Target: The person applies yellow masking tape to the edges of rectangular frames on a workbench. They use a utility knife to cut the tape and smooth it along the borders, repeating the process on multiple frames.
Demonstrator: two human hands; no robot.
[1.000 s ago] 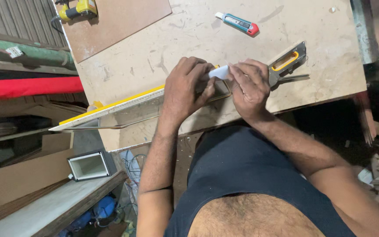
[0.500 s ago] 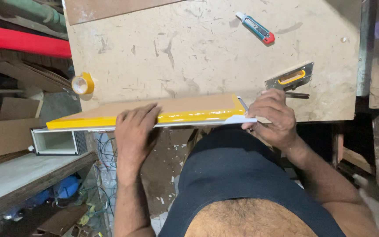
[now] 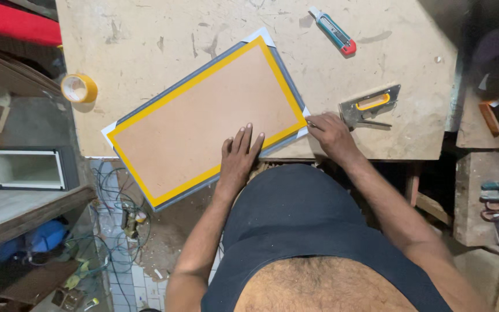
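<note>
A rectangular picture frame [image 3: 206,112] lies face down and askew on the worn workbench [image 3: 145,34]. Its brown backing board is edged with yellow tape, and one corner hangs over the bench's near edge. My left hand [image 3: 239,156] rests flat on the backing near the lower right side, fingers spread. My right hand [image 3: 330,133] touches the frame's right corner, fingers curled; what it pinches I cannot tell. A metal staple gun [image 3: 371,107] with a yellow handle lies just right of that hand.
A blue and red utility knife [image 3: 333,30] lies at the bench's far side. A roll of yellow tape [image 3: 79,88] sits at the left edge. A white open box [image 3: 27,169] stands on a lower shelf at left. Cables and clutter cover the floor below.
The frame stood on edge along the bench front half a second ago; it now lies flat, backing up. My left hand moved from its top edge onto the backing.
</note>
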